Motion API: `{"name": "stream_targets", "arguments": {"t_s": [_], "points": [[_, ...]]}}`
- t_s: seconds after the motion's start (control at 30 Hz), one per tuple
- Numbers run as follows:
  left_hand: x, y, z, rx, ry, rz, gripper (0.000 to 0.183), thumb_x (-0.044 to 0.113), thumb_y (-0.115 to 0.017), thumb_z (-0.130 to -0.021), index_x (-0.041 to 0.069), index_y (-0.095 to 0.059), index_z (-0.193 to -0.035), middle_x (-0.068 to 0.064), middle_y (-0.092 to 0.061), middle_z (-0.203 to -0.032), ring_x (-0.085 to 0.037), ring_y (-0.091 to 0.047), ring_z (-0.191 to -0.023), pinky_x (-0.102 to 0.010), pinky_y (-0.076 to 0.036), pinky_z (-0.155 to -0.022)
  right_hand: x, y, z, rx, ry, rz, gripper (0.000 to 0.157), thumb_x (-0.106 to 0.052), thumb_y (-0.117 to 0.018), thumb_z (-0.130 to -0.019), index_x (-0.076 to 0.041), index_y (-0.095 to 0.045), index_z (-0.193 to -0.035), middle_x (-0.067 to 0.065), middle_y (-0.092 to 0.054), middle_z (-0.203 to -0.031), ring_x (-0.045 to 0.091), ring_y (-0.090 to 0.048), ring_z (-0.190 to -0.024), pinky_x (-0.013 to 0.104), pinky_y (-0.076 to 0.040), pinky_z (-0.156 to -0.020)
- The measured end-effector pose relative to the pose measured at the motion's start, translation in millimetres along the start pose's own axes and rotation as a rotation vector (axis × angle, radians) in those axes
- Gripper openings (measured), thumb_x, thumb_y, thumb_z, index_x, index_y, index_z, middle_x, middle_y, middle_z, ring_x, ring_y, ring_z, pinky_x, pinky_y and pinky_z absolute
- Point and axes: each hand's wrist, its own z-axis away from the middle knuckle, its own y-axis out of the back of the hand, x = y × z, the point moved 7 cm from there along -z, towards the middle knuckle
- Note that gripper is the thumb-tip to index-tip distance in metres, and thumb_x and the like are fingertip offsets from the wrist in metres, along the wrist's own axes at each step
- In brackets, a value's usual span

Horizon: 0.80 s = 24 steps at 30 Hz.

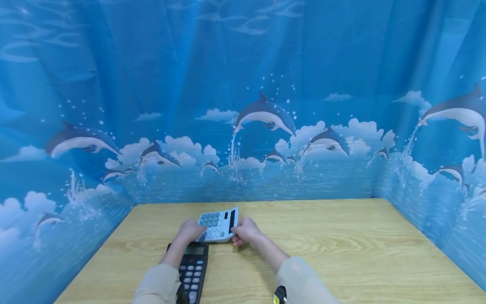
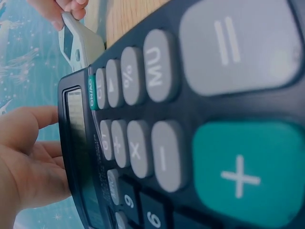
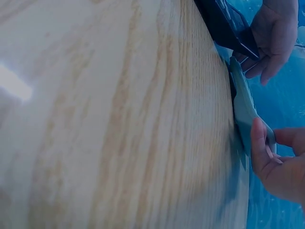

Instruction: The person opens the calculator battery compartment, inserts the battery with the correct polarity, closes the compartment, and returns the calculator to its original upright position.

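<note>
A light blue calculator (image 1: 215, 226) lies sideways toward the back of the table, its display end to the right and tilted up. My right hand (image 1: 246, 231) pinches that end, thumb over the edge and fingers beneath, as the right wrist view shows at the pale slab (image 3: 245, 105). At the keypad end, my left hand (image 1: 191, 231) holds the left edge, its thumb over the keys. Below my left wrist lies a black calculator (image 1: 193, 270) with grey keys, partly covered by the forearm. It fills most of the left wrist view and hides my left fingertips there.
The wood-grain table (image 1: 341, 245) stretches out to the right of both hands. A blue curtain (image 1: 190, 84) printed with dolphins hangs at its back and both sides. A dark wrist device (image 1: 280, 294) sits at my right sleeve.
</note>
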Motion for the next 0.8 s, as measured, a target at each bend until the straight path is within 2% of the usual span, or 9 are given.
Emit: {"name": "stream_targets", "arguments": {"t_s": [0.13,0.2,0.27,0.37,0.47,0.53,0.63,0.73,0.8], "points": [[-0.6,-0.1,0.5,-0.013,-0.002,-0.021,0.046,0.022,-0.056,-0.089,-0.016,-0.048,-0.115,-0.021,-0.055,-0.091,-0.031,-0.054,-0.086,-0.043,-0.047,-0.079,1,-1.6,1,-0.022,-0.014,-0.017,0.010,0.000,-0.054,-0.089,0.010,-0.056,-0.090,0.014,-0.057,-0.067,0.014,-0.054,-0.051,0.028,-0.054,-0.053],[-0.3,-0.8,-0.2,-0.020,-0.002,-0.037,0.047,0.023,-0.055,-0.090,-0.016,-0.048,-0.116,-0.023,-0.056,-0.095,-0.033,-0.055,-0.090,-0.045,-0.047,-0.081,-1,1.0,2,-0.016,-0.004,0.028,0.012,-0.002,-0.055,-0.089,0.010,-0.057,-0.091,0.014,-0.058,-0.067,0.014,-0.055,-0.051,0.028,-0.054,-0.053],[1.3,-0.6,-0.6,-0.022,-0.009,-0.053,0.048,0.023,-0.054,-0.091,-0.015,-0.048,-0.118,-0.024,-0.056,-0.098,-0.035,-0.055,-0.094,-0.046,-0.046,-0.083,-6,5.3,3,-0.010,0.034,0.142,0.016,-0.007,-0.056,-0.090,0.009,-0.059,-0.089,0.015,-0.059,-0.066,0.016,-0.054,-0.049,0.030,-0.053,-0.051],[5.6,2.0,-1.0,-0.021,-0.038,-0.088,0.046,0.024,-0.054,-0.091,-0.015,-0.051,-0.116,-0.023,-0.058,-0.097,-0.033,-0.056,-0.091,-0.045,-0.047,-0.081,-18,15.6,5,0.027,0.132,0.399,0.024,-0.018,-0.057,-0.091,0.005,-0.062,-0.086,0.014,-0.061,-0.070,0.020,-0.056,-0.057,0.034,-0.051,-0.055],[11.0,7.0,-0.3,-0.011,-0.067,-0.126,0.045,0.025,-0.053,-0.092,-0.015,-0.053,-0.114,-0.022,-0.059,-0.095,-0.029,-0.057,-0.085,-0.043,-0.049,-0.079,-29,26.4,8,0.067,0.216,0.619,0.033,-0.028,-0.056,-0.091,0.003,-0.064,-0.099,0.018,-0.065,-0.091,0.028,-0.061,-0.080,0.041,-0.050,-0.071],[13.6,10.0,-0.6,-0.011,-0.064,-0.134,0.046,0.026,-0.052,-0.093,-0.014,-0.051,-0.116,-0.023,-0.058,-0.098,-0.030,-0.057,-0.088,-0.044,-0.048,-0.079,-34,34.7,11,0.096,0.253,0.728,0.039,-0.032,-0.056,-0.091,0.003,-0.062,-0.108,0.019,-0.063,-0.104,0.032,-0.060,-0.094,0.045,-0.049,-0.079],[20.0,14.8,0.0,0.002,-0.066,-0.155,0.048,0.029,-0.050,-0.094,-0.011,-0.050,-0.120,-0.022,-0.058,-0.101,-0.031,-0.056,-0.090,-0.044,-0.048,-0.079,-41,48.0,15,0.143,0.304,0.886,0.045,-0.037,-0.057,-0.089,0.001,-0.061,-0.113,0.017,-0.062,-0.110,0.033,-0.058,-0.100,0.045,-0.049,-0.080],[32.7,20.4,1.0,0.067,-0.151,-0.286,0.048,0.033,-0.049,-0.095,-0.008,-0.053,-0.119,-0.021,-0.059,-0.103,-0.032,-0.056,-0.094,-0.046,-0.046,-0.084,-44,64.9,19,0.192,0.336,0.982,0.048,-0.042,-0.059,-0.088,-0.003,-0.062,-0.114,0.013,-0.062,-0.111,0.031,-0.056,-0.101,0.046,-0.047,-0.082],[42.2,23.1,2.4,0.129,-0.234,-0.398,0.050,0.037,-0.049,-0.095,-0.006,-0.053,-0.121,-0.022,-0.058,-0.109,-0.035,-0.053,-0.103,-0.048,-0.041,-0.091,-44,78.3,21,0.217,0.344,1.002,0.051,-0.044,-0.059,-0.087,-0.004,-0.061,-0.118,0.013,-0.060,-0.116,0.032,-0.053,-0.106,0.049,-0.042,-0.087]]}}
